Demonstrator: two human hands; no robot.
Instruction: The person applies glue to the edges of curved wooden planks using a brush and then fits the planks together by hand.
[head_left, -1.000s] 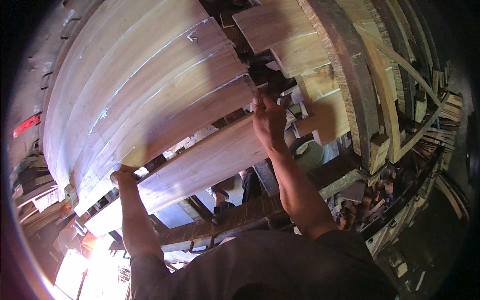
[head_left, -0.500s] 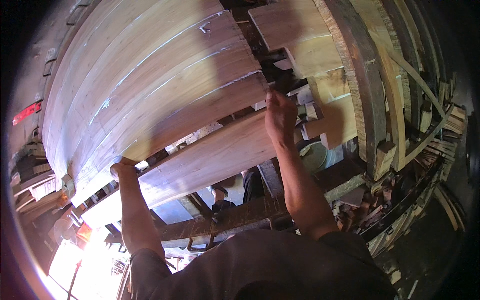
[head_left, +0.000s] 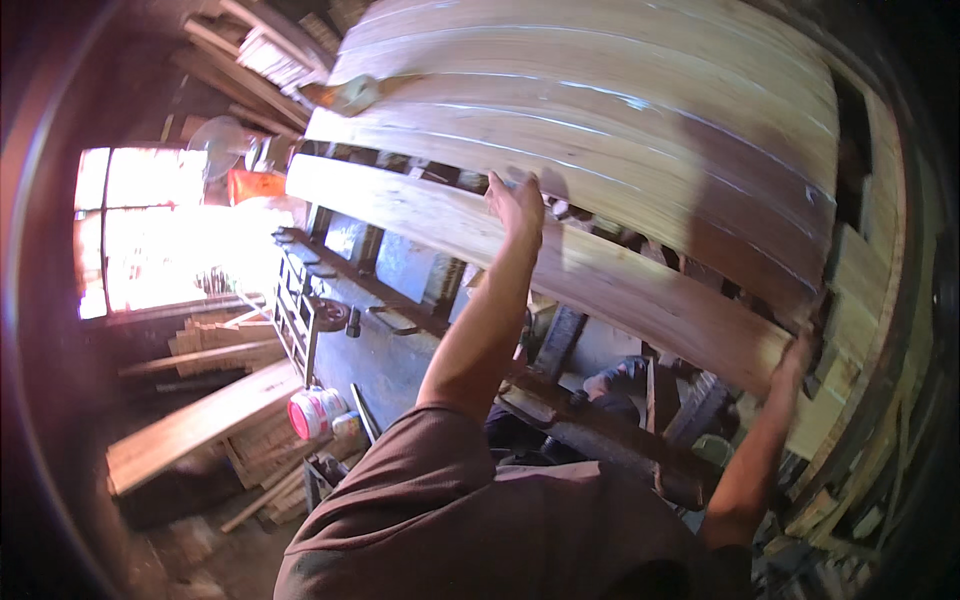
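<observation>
Since the plank panel looks heavy and stiff, its edges suit gripping; the left hand is spread at twelve o'clock, the right hand at three, closure unclear.

A frame with a dark front rail and crossbars carries a wide panel of pale boards set edge to edge, with white lines along the joints. A single plank lies across the crossbars alongside the panel, separated by a narrow gap. The blue-grey floor at left supports a pink-and-white bucket and loose boards.
</observation>
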